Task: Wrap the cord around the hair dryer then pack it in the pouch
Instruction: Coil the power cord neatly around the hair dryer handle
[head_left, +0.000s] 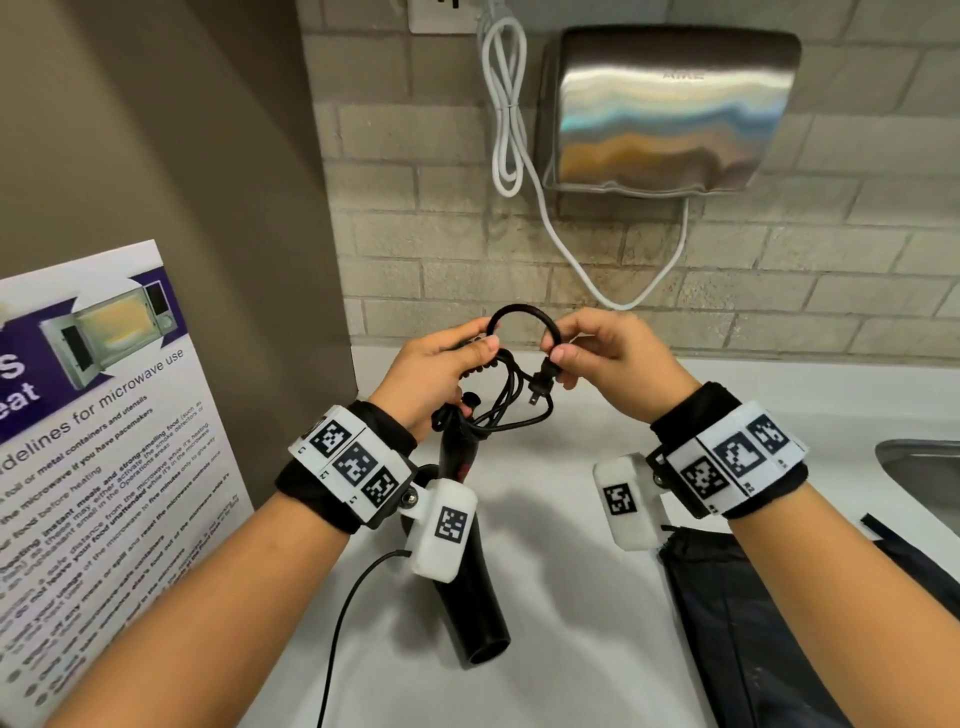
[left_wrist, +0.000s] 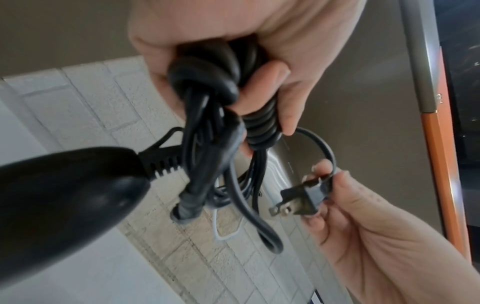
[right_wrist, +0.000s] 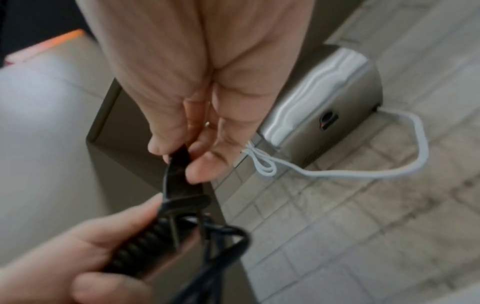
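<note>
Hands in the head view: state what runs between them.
An arch of black cord spans from the left hand to the right hand, which pinches the plug; the head view shows it best.

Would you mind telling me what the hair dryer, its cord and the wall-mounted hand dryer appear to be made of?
Hair dryer: seemingly hard black plastic, smooth with a soft sheen.
Cord: apparently rubber or vinyl sheathing, matte black, bending in loose loops; its plug shows metal prongs.
Hand dryer: likely brushed stainless steel, given its streaky reflections.
</note>
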